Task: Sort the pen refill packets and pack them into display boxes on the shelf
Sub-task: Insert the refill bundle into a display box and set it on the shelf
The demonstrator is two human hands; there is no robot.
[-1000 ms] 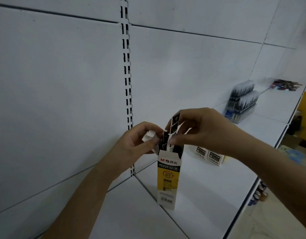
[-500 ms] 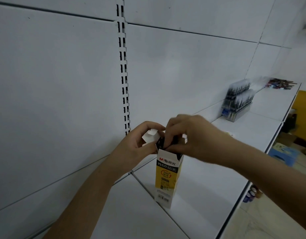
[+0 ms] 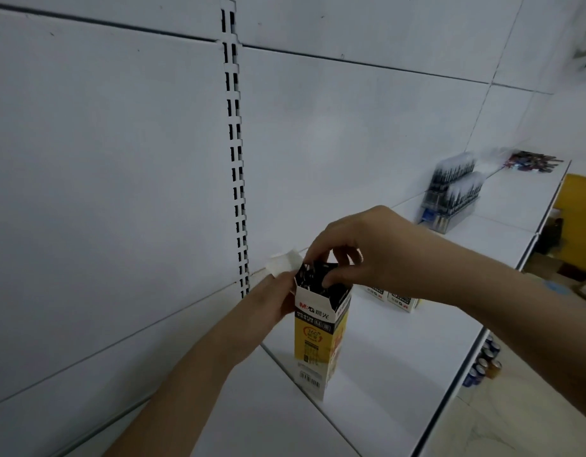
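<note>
Pen refill packets, dark and bunched (image 3: 313, 280), sit in the open top of the tall yellow-and-white cardboard display box (image 3: 318, 328) upright on the white shelf (image 3: 400, 374); right hand (image 3: 370, 255) pinches them, left hand (image 3: 271, 300) grips the box side; a hard push risks tipping it or crumpling packets.

White panel wall (image 3: 120, 159), slotted upright (image 3: 233, 127), pale floor (image 3: 516, 423)

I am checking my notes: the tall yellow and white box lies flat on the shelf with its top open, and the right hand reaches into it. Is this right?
Not quite. The head view shows the yellow and white box standing upright on the shelf, not flat. Its top is open, and the right hand reaches into it.
</note>
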